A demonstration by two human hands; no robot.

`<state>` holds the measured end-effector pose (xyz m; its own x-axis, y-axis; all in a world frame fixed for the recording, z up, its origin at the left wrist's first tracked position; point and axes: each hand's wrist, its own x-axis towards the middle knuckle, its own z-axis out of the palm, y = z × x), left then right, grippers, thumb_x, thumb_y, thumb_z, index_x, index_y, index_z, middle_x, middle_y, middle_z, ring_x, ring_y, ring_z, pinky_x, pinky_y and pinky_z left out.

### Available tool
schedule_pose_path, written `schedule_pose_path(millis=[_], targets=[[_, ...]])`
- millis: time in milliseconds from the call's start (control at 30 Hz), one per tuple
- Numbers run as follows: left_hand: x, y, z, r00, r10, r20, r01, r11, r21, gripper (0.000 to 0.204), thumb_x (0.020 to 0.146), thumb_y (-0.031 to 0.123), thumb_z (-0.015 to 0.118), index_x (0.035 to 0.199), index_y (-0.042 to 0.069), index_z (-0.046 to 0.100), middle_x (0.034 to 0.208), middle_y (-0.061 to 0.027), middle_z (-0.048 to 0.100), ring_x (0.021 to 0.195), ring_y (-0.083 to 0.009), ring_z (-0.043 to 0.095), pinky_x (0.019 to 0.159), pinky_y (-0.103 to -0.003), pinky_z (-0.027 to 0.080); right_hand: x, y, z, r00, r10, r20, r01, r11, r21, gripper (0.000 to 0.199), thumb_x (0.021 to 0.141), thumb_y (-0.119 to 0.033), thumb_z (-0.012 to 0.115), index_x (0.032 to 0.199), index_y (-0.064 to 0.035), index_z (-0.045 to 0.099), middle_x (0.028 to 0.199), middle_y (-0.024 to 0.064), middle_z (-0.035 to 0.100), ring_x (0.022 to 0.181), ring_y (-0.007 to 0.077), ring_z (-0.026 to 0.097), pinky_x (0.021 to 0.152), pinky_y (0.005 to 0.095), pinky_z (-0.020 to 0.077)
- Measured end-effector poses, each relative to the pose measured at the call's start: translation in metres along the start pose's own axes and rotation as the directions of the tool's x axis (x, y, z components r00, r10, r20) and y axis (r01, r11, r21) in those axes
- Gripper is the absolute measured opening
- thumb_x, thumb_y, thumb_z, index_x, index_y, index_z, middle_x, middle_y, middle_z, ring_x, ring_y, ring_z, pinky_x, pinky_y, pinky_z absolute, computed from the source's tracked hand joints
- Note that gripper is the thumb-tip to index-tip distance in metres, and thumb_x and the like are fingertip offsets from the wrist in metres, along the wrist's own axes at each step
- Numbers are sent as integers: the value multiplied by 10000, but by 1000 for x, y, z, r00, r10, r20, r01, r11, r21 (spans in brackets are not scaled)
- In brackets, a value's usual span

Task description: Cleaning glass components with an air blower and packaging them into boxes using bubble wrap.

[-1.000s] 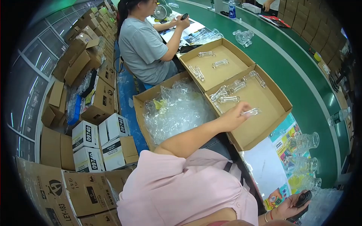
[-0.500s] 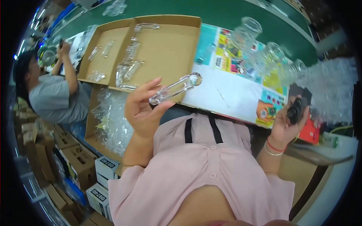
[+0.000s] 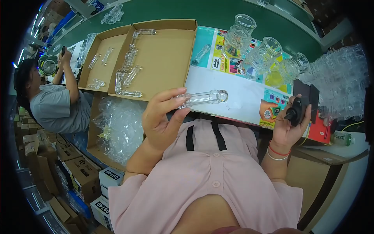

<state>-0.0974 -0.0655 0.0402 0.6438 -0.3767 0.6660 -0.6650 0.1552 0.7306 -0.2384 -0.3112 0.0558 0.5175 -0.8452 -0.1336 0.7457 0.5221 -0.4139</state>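
The left hand [image 3: 161,119] pinches a clear plastic tube piece [image 3: 200,98] by its near end, thumb below and fingers curled over the top, so the piece sticks out level to the right, above the near edge of the worktop [image 3: 218,13]. Its far tip ends in a small round knob that hovers over a white printed sheet [image 3: 233,93] lying on the worktop. The right hand [image 3: 290,124] is wrapped around a small black tool [image 3: 295,110], fingers pressed together about it, held just off the worktop's near right edge; a red bangle and a white one sit on that wrist.

Beyond the sheet, toward the far edge, three clear ribbed jars [image 3: 259,52] stand upright in a row — the left one is the tallest in view. One loose clear tube [image 3: 200,54] lies on the sheet's teal corner. To the left of the sheet a flat cardboard tray [image 3: 171,58] carries several more clear tubes along its left side, and a second tray [image 3: 99,58] lies against it further left. Below them, off the worktop's near edge, an open box holds a heap of clear plastic bags [image 3: 120,124]. A pile of clear plastic pieces [image 3: 343,82] fills the right end of the worktop.

At the far left another person in a grey shirt [image 3: 54,105] sits — both hands raised at the worktop's left end.
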Motion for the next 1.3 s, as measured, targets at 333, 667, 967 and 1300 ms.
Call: schedule_pose_path(millis=[333, 667, 967, 1300], targets=[[26, 7, 7, 977, 1, 214, -8, 999, 32, 319, 717, -84, 654, 1010, 14, 571, 1080, -140, 589, 872, -164, 610, 723, -242, 494, -9, 21, 41, 999, 49, -11, -50, 988, -147, 378, 880, -296, 532, 1080, 22, 486, 851, 81, 538, 437, 69, 393, 399, 148, 344], [7, 19, 37, 951, -295, 96, 305, 834, -460, 281, 750, -62, 646, 1002, 8, 541, 1105, -157, 576, 910, -131, 583, 751, -238, 488, -16, 28, 51, 870, 45, 491, 99, 960, -263, 449, 875, -316, 502, 1132, 47, 441, 1041, 167, 521, 867, 246, 580, 745, 331, 519], [8, 18, 30, 965, -258, 53, 255, 868, -426, 356, 743, -74, 651, 1047, -16, 476, 1117, -182, 567, 924, -132, 580, 775, -257, 488, -29, 40, 62, 851, -96, 516, 295, 900, -319, 468, 818, -316, 559, 1105, 39, 456, 1042, 157, 511, 922, 244, 551, 767, 348, 512], [4, 17, 33, 980, -199, 0, 170, 836, -522, 382, 697, -128, 660, 984, 2, 444, 1137, -243, 520, 991, -201, 575, 772, -266, 518, -45, 34, 60, 751, -115, 650, 559, 634, -534, 561, 765, -391, 596, 1100, 27, 432, 970, 147, 494, 847, 210, 530, 734, 303, 488]])
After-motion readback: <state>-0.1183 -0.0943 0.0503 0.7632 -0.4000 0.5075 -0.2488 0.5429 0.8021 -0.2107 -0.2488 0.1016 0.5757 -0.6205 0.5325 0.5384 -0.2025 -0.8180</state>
